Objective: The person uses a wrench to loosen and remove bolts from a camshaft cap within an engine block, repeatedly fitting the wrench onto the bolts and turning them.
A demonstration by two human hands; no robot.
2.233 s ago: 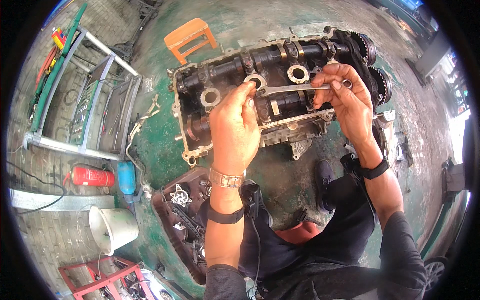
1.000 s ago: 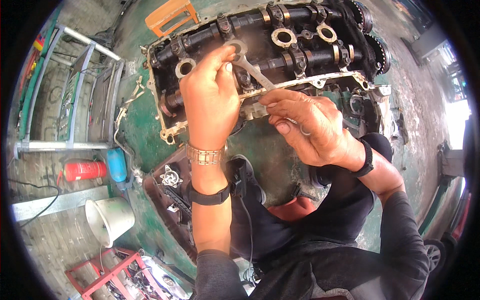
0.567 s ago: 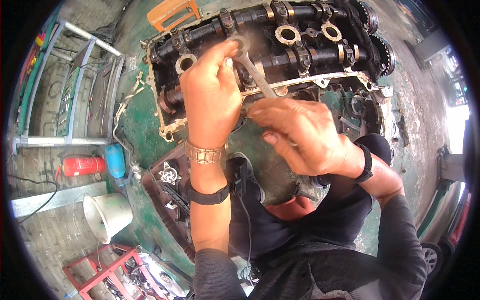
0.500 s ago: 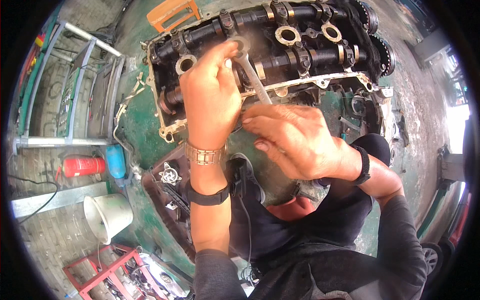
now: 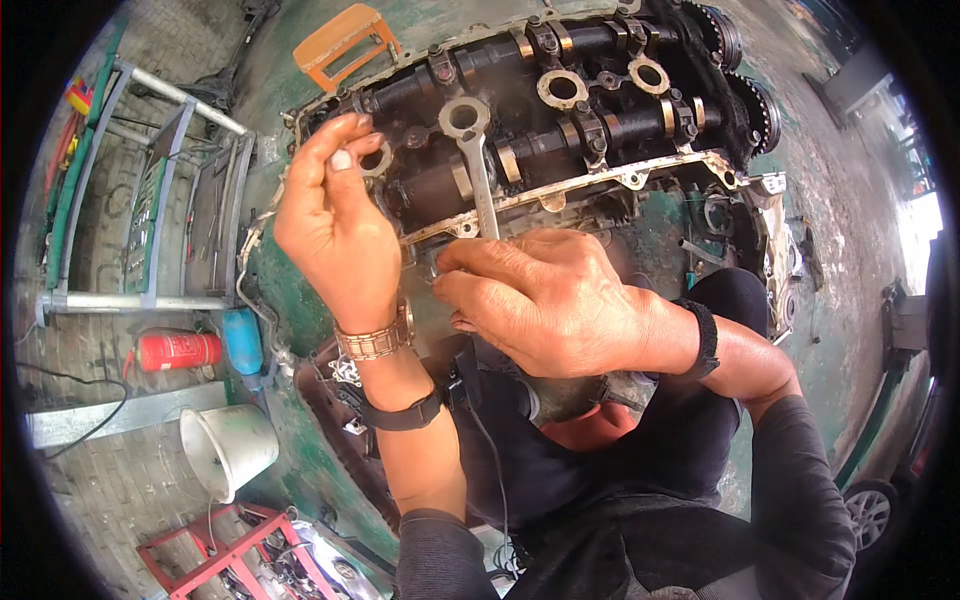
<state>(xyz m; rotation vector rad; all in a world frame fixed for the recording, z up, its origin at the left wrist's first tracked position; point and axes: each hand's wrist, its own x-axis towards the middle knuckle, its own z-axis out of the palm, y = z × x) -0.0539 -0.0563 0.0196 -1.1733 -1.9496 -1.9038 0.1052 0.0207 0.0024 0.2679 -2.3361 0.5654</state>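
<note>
A dirty engine cylinder head (image 5: 600, 110) with exposed camshafts lies on the green floor in front of me. A silver ring spanner (image 5: 478, 160) stands with its ring end on a bolt among the camshafts, its handle running down into my right hand (image 5: 550, 300), which grips the lower end. My left hand (image 5: 335, 225) is raised over the left end of the head, fingers pinched together near a round bore. It holds nothing that I can see. A metal watch and a black band sit on my left wrist.
An orange stool (image 5: 340, 40) stands beyond the head. At the left are a metal rack (image 5: 150, 200), a red extinguisher (image 5: 175, 350), a blue can (image 5: 243, 340) and a white bucket (image 5: 225, 445). A dark parts tray (image 5: 335, 400) lies near my knee.
My left hand has let go of the spanner's ring end and lifted off to the left. My right hand has slid the handle toward me, so the spanner now stands nearly upright.
</note>
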